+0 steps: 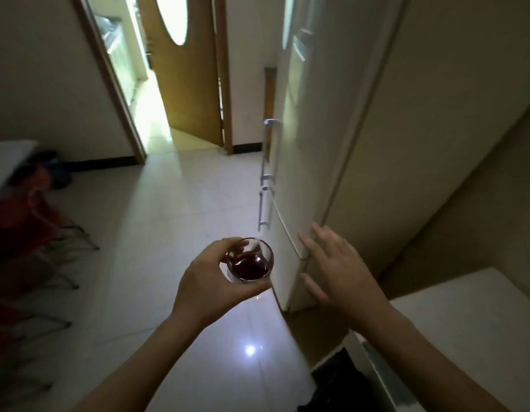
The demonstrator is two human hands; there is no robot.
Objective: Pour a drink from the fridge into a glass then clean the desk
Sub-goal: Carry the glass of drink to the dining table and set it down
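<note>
While holding the glass (249, 261) in the left hand (210, 285), fingers wrapped round its wall, thumb on the near side. Dark red drink (250, 269) inside, filling roughly the lower half, level slightly tilted. Carried out over the tiled floor (174, 221), just beside the lower corner of the fridge (317, 144). Right hand (332, 272) spread wide and empty, fingers splayed, at the edge of the lower fridge door; touching it or just off it, hard to tell. Both fridge doors look shut, handles (265, 173) untouched.

Pouring apparently done; carrying the glass to a surface and cleaning judged still ahead. White surface (466, 316) low on the right, near the right forearm; another pale surface (7, 162) far left beside red chairs (25, 221).

Risks from here:
- Spilling onto the glossy tiles: open glass, one-handed grip, walking or turning quickly enough to slosh the liquid over the rim.
- Knocking the glass against the fridge corner, given how close it sits.
- Slipping grip if the glass wall is wet or cold; cannot tell from this view.
- Door left slightly ajar if not seated fully; seal not visible here.
- Catching a foot on the dark object (341, 379) on the floor at lower right.
</note>
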